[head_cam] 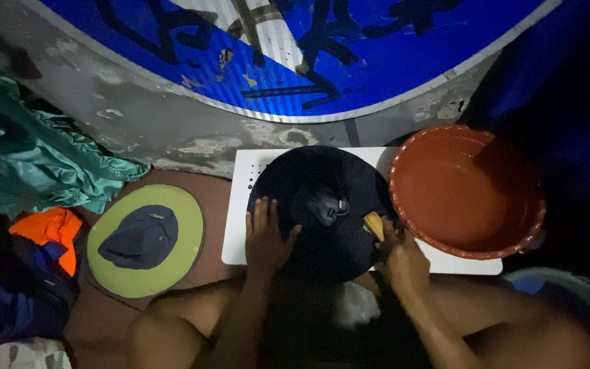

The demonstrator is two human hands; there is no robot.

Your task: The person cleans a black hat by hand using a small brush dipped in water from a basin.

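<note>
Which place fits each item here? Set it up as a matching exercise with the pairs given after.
Things:
1. black hat
2. green-brimmed hat
3. red basin
4. yellow brush

Places:
A. in the right hand
B. on the floor, left of the white board
C. on the board, under the left hand
D. at the board's right end

Pairs: 1-C, 2-B, 3-D, 4-A

Green-brimmed hat [145, 240], red basin [468, 190] (teal cloth [35, 164] behind)
</note>
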